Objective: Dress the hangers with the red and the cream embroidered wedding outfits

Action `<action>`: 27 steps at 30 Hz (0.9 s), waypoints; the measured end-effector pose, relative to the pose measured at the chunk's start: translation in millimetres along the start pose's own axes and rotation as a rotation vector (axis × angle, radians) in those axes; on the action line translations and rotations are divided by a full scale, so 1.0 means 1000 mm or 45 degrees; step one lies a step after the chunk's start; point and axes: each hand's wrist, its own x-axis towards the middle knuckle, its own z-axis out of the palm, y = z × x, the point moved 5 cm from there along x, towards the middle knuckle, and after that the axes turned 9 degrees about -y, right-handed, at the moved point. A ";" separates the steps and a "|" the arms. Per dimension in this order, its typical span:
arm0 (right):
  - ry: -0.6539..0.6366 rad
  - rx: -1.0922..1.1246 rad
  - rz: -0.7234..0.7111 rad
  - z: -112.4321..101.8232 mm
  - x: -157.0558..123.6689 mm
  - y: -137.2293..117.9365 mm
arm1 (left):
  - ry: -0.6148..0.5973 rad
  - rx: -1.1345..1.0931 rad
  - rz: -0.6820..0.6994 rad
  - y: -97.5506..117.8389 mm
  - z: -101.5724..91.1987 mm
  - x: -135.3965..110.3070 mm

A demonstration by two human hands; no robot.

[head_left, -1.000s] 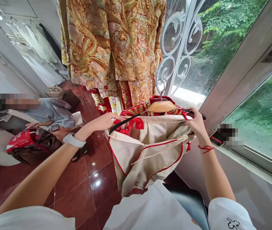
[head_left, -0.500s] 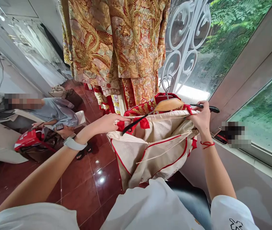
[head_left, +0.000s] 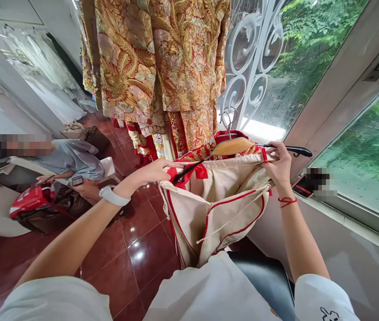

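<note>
Between hands (head_left: 158,171) (head_left: 279,166), cream garment (head_left: 224,211), blurrily printed red bag (head_left: 32,200)

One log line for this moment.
left hand: holds red-trimmed cream garment | right hand: holds same garment, at hanger | ahead: embroidered garments hanging

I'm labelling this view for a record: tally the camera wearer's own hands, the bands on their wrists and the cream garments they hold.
Bare hands: 2 (left hand, right hand)
Wrist bands: 2 (white band, red cord bracelet)
Cream fabric garment with red edging: 1
Total: 5
</note>
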 end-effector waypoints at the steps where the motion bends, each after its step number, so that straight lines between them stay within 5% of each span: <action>1: -0.012 0.015 0.009 -0.002 0.001 0.000 | 0.002 -0.005 0.006 0.001 -0.004 0.002; 7: 0.009 0.088 0.056 -0.005 0.016 0.004 | 0.028 0.071 0.050 0.008 -0.017 0.005; 19: -0.003 0.096 0.043 0.005 0.015 0.003 | 0.321 0.332 0.009 -0.017 0.025 0.003; 27: 0.045 0.079 -0.063 0.007 0.014 0.009 | 0.466 0.474 -0.044 -0.021 0.020 0.018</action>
